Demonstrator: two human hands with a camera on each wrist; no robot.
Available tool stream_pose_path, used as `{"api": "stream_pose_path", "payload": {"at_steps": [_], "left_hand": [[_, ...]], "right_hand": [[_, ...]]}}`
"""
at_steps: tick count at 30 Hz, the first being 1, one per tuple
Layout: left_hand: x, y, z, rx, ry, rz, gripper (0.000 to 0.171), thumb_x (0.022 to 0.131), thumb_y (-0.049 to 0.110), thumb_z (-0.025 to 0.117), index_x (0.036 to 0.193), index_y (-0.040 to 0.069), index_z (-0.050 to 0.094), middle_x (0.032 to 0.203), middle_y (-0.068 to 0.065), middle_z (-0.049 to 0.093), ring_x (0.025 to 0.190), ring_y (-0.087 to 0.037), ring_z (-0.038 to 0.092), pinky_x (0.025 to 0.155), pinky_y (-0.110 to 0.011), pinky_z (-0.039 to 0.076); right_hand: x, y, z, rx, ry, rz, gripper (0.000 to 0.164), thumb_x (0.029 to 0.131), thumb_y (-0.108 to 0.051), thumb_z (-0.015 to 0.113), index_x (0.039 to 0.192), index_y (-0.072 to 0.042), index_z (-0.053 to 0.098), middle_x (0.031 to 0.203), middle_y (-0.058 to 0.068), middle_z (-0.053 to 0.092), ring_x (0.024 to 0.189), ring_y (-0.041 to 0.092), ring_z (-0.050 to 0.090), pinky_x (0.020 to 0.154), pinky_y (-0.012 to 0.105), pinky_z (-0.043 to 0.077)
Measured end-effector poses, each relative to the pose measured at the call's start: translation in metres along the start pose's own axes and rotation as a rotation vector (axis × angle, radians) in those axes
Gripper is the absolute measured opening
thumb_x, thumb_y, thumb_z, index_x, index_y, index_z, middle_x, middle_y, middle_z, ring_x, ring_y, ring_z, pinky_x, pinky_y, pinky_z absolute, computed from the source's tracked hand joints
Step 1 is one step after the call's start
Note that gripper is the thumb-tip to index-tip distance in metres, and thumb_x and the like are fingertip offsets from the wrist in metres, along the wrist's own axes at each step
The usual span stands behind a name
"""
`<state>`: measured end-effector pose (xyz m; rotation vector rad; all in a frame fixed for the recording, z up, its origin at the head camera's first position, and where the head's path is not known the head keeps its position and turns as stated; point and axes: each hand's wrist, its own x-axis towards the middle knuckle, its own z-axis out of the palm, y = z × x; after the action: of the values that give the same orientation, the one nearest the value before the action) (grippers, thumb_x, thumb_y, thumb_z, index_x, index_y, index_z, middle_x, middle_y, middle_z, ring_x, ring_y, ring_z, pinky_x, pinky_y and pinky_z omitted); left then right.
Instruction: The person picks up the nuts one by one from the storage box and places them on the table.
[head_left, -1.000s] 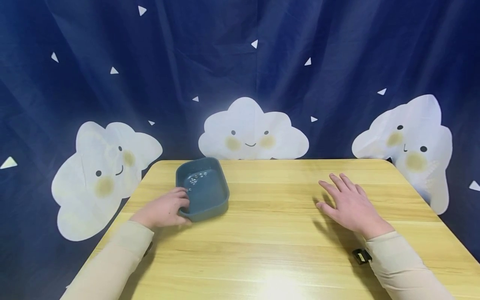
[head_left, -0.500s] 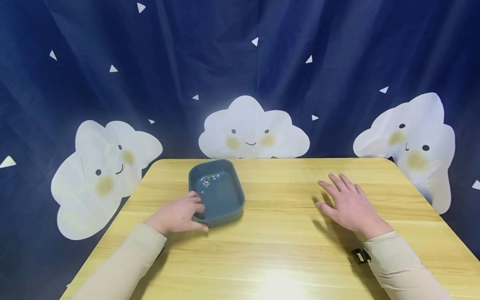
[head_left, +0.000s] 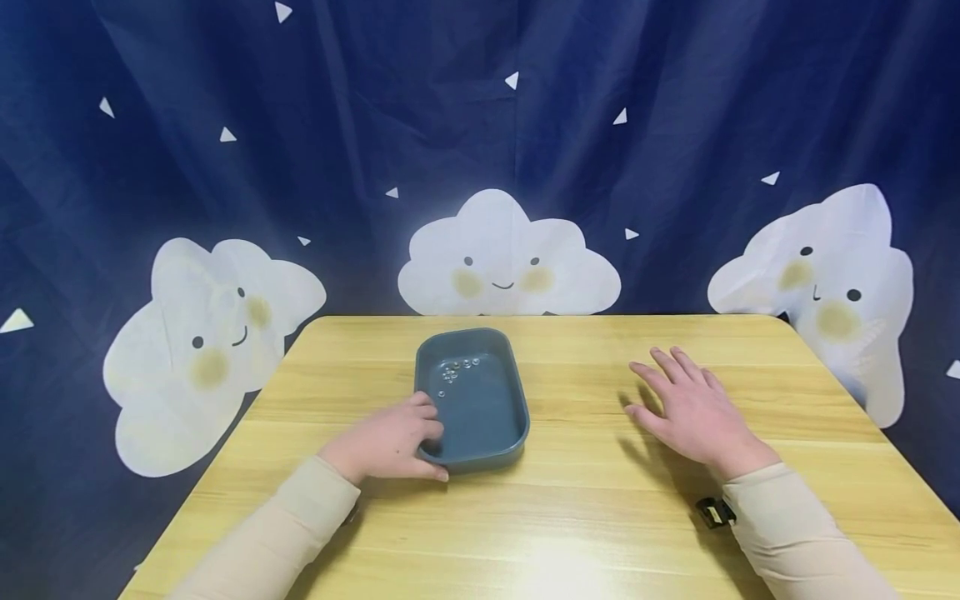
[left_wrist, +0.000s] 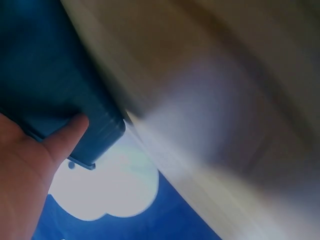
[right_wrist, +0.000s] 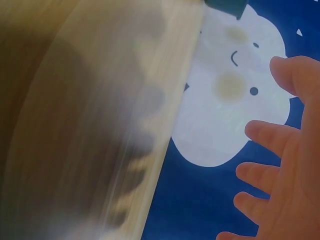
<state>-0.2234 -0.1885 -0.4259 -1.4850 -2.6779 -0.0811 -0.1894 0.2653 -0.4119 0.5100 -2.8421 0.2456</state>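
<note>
A dark blue-grey rectangular tray (head_left: 480,417) with raised walls sits left of the table's middle. Several small clear bead-like pieces (head_left: 450,374) lie on its floor toward the far left corner. My left hand (head_left: 393,440) grips the tray's near left wall, fingers over the rim on the inside and thumb outside. In the left wrist view the thumb (left_wrist: 70,136) presses along the tray's outer wall (left_wrist: 60,75). Off to the right, my right hand (head_left: 693,412) hovers over the table with fingers spread, holding nothing; its spread fingers (right_wrist: 267,137) also show in the right wrist view.
The light wooden table (head_left: 600,517) ends at a straight far edge with rounded corners. Behind it hangs a dark blue curtain (head_left: 375,100) with white clouds and small triangles. A black strapped device (head_left: 715,512) sits under the right wrist.
My left hand has slid the tray to the right and slightly nearer, the small clear pieces travelling inside it. The right hand has barely shifted.
</note>
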Motion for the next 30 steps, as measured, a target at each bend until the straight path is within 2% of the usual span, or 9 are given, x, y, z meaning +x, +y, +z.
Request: {"api": "stream_pose_path", "payload": {"at_steps": [5, 11, 16, 20, 24, 30], "left_hand": [[0.01, 0.013, 0.002, 0.013, -0.016, 0.021, 0.049, 0.079, 0.07, 0.07, 0.074, 0.025, 0.05, 0.077, 0.011, 0.037, 0.086, -0.013, 0.038, 0.075, -0.027, 0.039], [0.026, 0.034, 0.0, 0.02, -0.041, 0.08, 0.05, 0.079, 0.071, 0.07, 0.073, 0.025, 0.051, 0.076, 0.012, 0.038, 0.083, -0.013, 0.035, 0.073, -0.026, 0.036], [0.04, 0.05, -0.001, 0.039, -0.025, 0.151, 0.051, 0.078, 0.071, 0.07, 0.07, 0.025, 0.049, 0.073, 0.014, 0.037, 0.076, -0.013, 0.033, 0.072, -0.026, 0.032], [0.053, 0.061, -0.001, 0.044, -0.005, 0.193, 0.052, 0.078, 0.071, 0.07, 0.068, 0.025, 0.048, 0.07, 0.015, 0.035, 0.072, -0.011, 0.031, 0.07, -0.024, 0.029], [0.062, 0.071, -0.001, 0.042, -0.023, 0.186, 0.051, 0.077, 0.07, 0.072, 0.067, 0.026, 0.049, 0.068, 0.015, 0.035, 0.071, -0.01, 0.031, 0.066, -0.023, 0.028], [0.071, 0.081, 0.001, 0.046, -0.079, 0.162, 0.048, 0.078, 0.068, 0.071, 0.065, 0.026, 0.052, 0.068, 0.015, 0.038, 0.072, -0.009, 0.033, 0.068, -0.022, 0.031]], "right_hand": [[0.002, -0.005, 0.001, 0.002, -0.01, -0.008, 0.066, 0.098, -0.055, 0.057, 0.149, -0.014, 0.048, 0.157, 0.023, 0.034, 0.145, 0.048, 0.024, 0.105, 0.072, 0.025], [0.006, -0.014, -0.002, 0.019, -0.014, -0.019, 0.069, 0.097, -0.058, 0.055, 0.149, -0.014, 0.048, 0.157, 0.022, 0.034, 0.146, 0.047, 0.024, 0.105, 0.073, 0.024], [0.01, -0.023, -0.005, 0.026, -0.004, -0.036, 0.072, 0.097, -0.063, 0.051, 0.15, -0.015, 0.048, 0.157, 0.021, 0.035, 0.147, 0.046, 0.023, 0.106, 0.073, 0.022], [0.013, -0.031, -0.009, 0.034, 0.004, -0.049, 0.069, 0.097, -0.06, 0.054, 0.15, -0.016, 0.048, 0.158, 0.02, 0.035, 0.146, 0.046, 0.024, 0.106, 0.073, 0.022], [0.018, -0.041, -0.014, 0.044, 0.008, -0.066, 0.068, 0.096, -0.056, 0.058, 0.15, -0.017, 0.049, 0.159, 0.019, 0.034, 0.146, 0.046, 0.025, 0.107, 0.073, 0.022], [0.028, -0.056, -0.017, 0.064, 0.001, -0.085, 0.069, 0.095, -0.057, 0.06, 0.152, -0.019, 0.046, 0.16, 0.018, 0.032, 0.148, 0.044, 0.022, 0.109, 0.071, 0.02]]}}
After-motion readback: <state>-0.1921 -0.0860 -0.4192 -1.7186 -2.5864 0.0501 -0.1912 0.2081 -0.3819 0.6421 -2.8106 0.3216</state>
